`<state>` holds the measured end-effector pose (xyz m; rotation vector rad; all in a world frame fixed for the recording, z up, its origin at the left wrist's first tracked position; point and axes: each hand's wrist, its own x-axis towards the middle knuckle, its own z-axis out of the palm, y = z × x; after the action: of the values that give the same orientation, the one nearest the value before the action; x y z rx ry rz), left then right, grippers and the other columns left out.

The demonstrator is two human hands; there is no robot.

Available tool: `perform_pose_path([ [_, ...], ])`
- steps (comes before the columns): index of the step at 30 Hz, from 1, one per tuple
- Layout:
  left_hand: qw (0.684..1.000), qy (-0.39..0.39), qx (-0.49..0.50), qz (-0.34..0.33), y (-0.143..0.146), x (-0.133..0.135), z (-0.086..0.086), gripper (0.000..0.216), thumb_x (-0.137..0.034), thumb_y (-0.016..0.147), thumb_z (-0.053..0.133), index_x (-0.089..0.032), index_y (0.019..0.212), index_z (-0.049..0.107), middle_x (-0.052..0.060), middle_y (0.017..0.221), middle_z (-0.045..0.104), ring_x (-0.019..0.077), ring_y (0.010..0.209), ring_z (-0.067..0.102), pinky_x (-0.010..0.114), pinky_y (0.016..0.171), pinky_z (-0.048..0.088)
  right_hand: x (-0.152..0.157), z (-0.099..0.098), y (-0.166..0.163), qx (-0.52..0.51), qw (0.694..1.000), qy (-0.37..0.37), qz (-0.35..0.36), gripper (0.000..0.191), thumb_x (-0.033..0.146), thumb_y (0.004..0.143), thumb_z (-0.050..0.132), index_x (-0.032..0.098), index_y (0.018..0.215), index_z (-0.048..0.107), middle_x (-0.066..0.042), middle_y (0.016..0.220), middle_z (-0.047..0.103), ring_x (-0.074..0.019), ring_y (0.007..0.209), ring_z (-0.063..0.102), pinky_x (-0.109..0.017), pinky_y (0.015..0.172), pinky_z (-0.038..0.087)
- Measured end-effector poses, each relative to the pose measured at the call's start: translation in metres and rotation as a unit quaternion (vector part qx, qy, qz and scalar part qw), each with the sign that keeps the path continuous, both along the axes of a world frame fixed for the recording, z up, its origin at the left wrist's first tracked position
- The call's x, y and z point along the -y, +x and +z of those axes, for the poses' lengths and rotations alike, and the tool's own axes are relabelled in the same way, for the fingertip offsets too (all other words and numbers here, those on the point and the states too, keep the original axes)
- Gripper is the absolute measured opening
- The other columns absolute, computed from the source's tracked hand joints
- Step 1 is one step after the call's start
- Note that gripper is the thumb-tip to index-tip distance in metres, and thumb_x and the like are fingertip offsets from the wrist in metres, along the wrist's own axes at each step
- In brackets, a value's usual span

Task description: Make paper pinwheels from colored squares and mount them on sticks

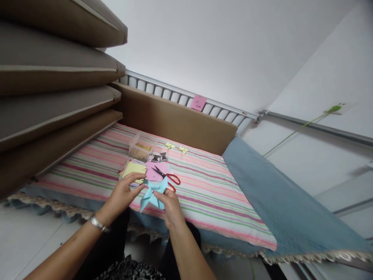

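Note:
A light blue folded paper piece (153,195) is held over the near edge of the striped bed cover (210,194). My right hand (171,208) pinches its lower middle. My left hand (124,193) curls its fingertips against the paper's left side, close to a yellow sheet (134,168). Red-handled scissors (168,177) lie just beyond the blue paper, partly on a pink sheet (159,170). A silver bracelet (97,223) circles my left wrist.
A clear plastic box (141,148) of thin sticks stands further back, with small dark clips (158,157) and two small yellow paper shapes (175,147) beside it. Stacked brown cushions (55,77) rise at the left. A pink note (198,102) hangs on the railing.

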<state>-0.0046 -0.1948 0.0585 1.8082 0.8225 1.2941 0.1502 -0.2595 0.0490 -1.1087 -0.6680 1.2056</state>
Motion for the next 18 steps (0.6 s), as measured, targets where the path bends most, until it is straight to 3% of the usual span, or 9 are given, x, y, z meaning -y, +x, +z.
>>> perform_pose_path([
  [6,0.993,0.047,-0.070,-0.077,-0.001,-0.012,0.000,0.016,-0.023,0.072,0.064,-0.024,0.085,0.072,0.007,0.085,0.070,0.0229,0.086,0.060,0.035,0.084,0.043,0.005,0.003,-0.006,0.009,0.998,-0.029,0.048,0.027,0.024,0.058,0.076,0.014,0.082,0.071,-0.004,0.075,0.072,-0.0196,0.066,0.064,-0.031,0.065,0.049],
  [12,0.975,0.139,-0.158,-0.074,-0.002,-0.010,-0.001,0.017,-0.022,0.076,0.059,-0.027,0.086,0.072,0.003,0.080,0.070,0.0192,0.083,0.061,0.042,0.105,0.024,0.009,0.008,-0.009,0.016,0.994,-0.064,0.081,0.031,0.028,0.061,0.075,0.016,0.089,0.069,-0.003,0.073,0.070,-0.0201,0.066,0.064,-0.034,0.060,0.053],
  [18,0.966,0.176,-0.182,-0.055,-0.002,-0.010,-0.002,0.015,-0.021,0.077,0.056,-0.026,0.081,0.070,0.002,0.075,0.069,0.0180,0.077,0.060,0.043,0.106,0.023,0.007,0.011,-0.011,0.014,0.993,-0.069,0.094,0.030,0.027,0.061,0.074,0.016,0.088,0.070,-0.003,0.073,0.071,-0.0198,0.065,0.064,-0.031,0.058,0.051],
])
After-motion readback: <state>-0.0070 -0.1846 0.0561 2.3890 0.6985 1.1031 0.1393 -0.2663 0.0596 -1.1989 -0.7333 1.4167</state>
